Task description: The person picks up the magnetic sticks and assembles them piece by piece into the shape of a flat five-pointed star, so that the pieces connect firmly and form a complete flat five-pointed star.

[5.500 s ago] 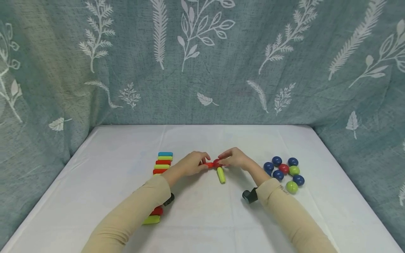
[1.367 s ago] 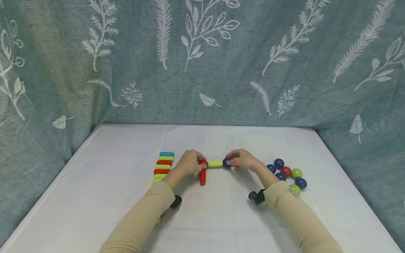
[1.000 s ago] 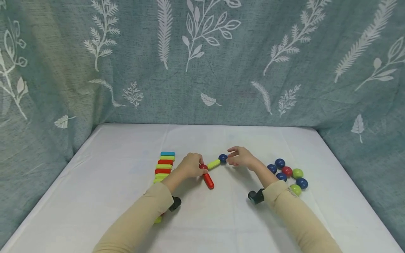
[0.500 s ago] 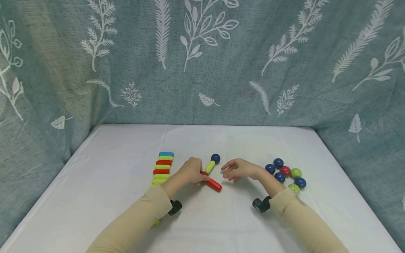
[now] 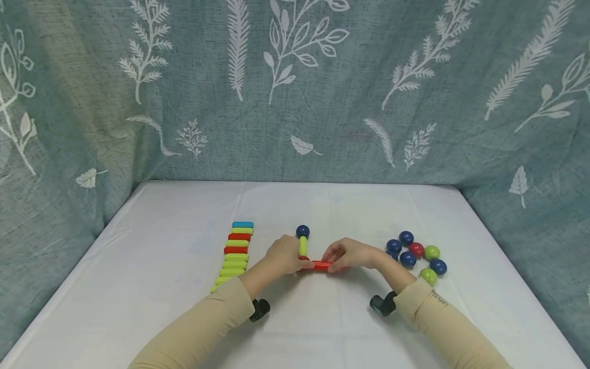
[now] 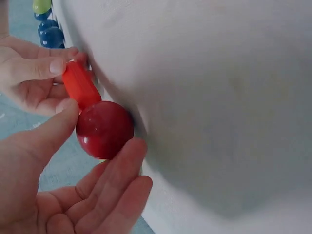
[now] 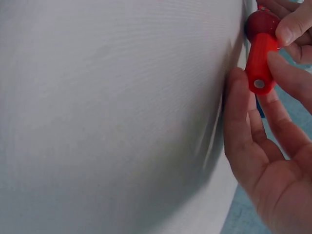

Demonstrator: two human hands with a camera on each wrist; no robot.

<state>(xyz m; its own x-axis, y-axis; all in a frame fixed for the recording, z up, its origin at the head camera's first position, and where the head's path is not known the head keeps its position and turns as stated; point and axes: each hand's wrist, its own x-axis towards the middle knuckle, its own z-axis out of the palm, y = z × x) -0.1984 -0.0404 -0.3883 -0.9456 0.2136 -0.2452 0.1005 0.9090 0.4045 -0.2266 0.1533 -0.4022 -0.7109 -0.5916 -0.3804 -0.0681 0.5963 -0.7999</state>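
Note:
My left hand (image 5: 285, 255) pinches a glossy red ball (image 6: 105, 129) between thumb and fingers; in the head view the hand mostly covers it. A red magnetic rod (image 5: 321, 265) joins that ball and points right, with a round metal tip showing in the right wrist view. My right hand (image 5: 352, 254) pinches this rod (image 7: 262, 61) near its free end. From the red ball a lime green rod (image 5: 302, 246) extends away from me, and a dark blue ball (image 5: 302, 231) sits at its far end.
At left lies a column of lime, red and blue rods (image 5: 236, 257), its near part hidden by my left sleeve. Several blue, red and green balls (image 5: 407, 259) cluster at right, beyond my right forearm. A patterned curtain (image 5: 295, 92) hangs behind the white table (image 5: 184, 215).
The joined piece has turned counterclockwise, so the blue ball went from right to far side and the red rod now points right. My right hand left the blue ball and took the red rod.

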